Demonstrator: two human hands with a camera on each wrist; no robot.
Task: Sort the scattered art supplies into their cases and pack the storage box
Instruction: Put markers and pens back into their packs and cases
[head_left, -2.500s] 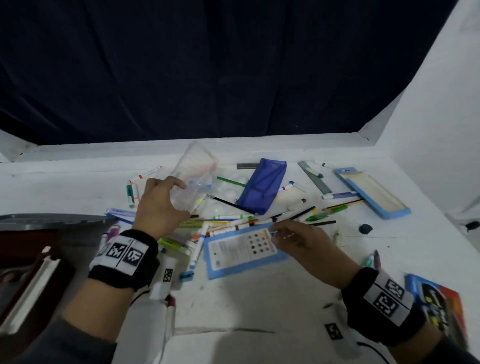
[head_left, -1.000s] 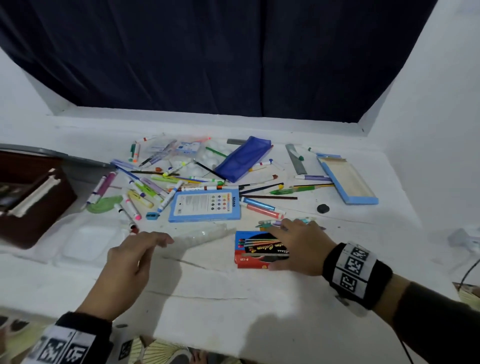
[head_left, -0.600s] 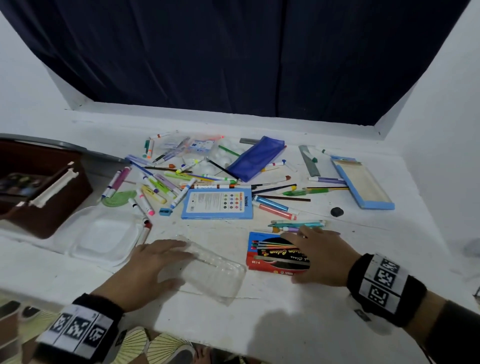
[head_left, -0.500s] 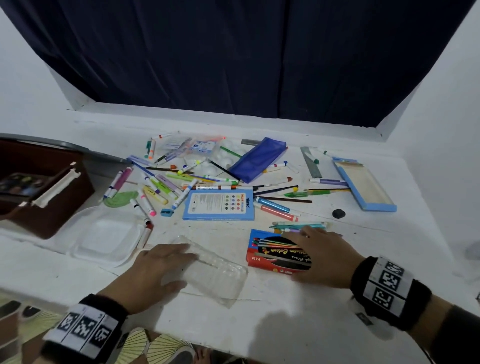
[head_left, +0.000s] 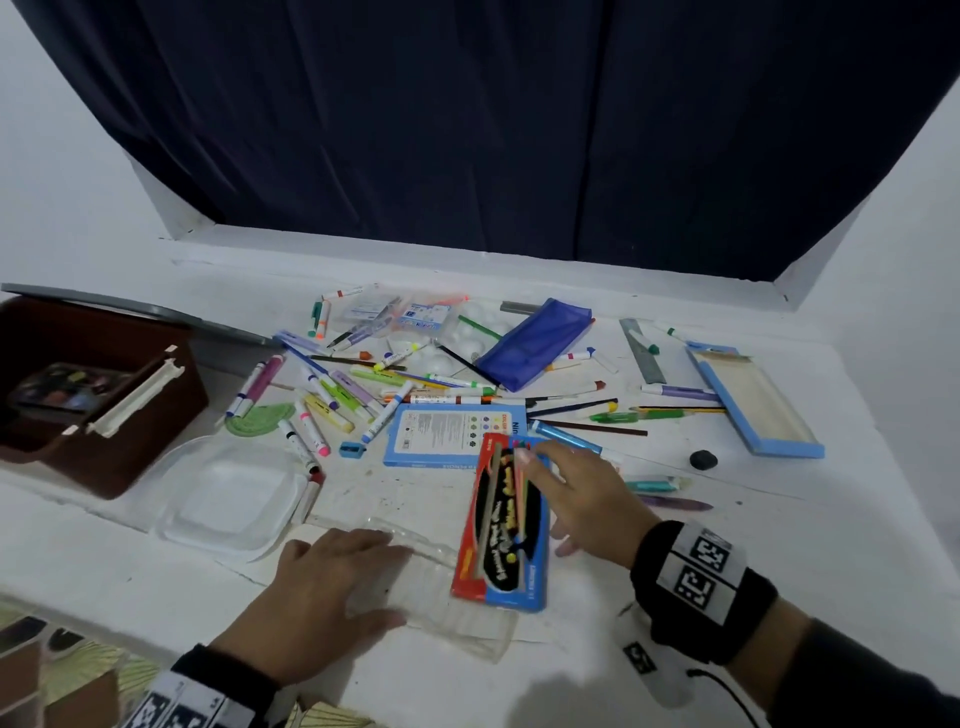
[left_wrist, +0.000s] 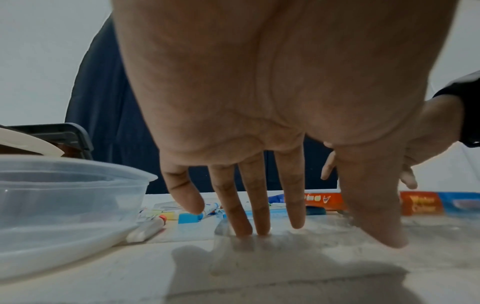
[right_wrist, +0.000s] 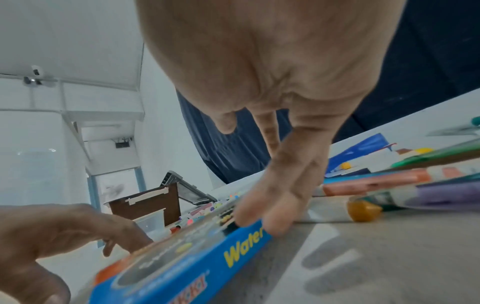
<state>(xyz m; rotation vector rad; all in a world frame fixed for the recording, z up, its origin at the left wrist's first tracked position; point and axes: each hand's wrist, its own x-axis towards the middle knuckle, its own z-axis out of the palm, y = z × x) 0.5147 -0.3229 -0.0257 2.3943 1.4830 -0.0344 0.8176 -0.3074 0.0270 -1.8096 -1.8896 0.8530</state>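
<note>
A red-and-blue water colour box (head_left: 498, 540) lies lengthwise at the near middle of the white table, its near end over the edge of a clear plastic tray (head_left: 452, 618). My right hand (head_left: 582, 499) touches the box's far right edge with straight fingers (right_wrist: 280, 195), thumb spread. The box's blue side (right_wrist: 182, 257) fills the lower right wrist view. To its left my left hand (head_left: 332, 592) rests flat on the clear tray, fingers (left_wrist: 246, 205) straight and pressing down. Many loose markers and pencils (head_left: 337, 395) lie scattered behind.
A brown storage box (head_left: 104, 415) stands at the left edge with a paint palette inside. A clear plastic container (head_left: 234, 493) sits beside it. Further back lie a blue marker case (head_left: 441, 436), a blue pouch (head_left: 535, 340), an open blue case (head_left: 753, 400) and a black eraser (head_left: 704, 459).
The water colour box has turned from crosswise to lengthwise and shifted left onto the clear tray's edge, with my right hand following it. My left hand stays flat on the tray.
</note>
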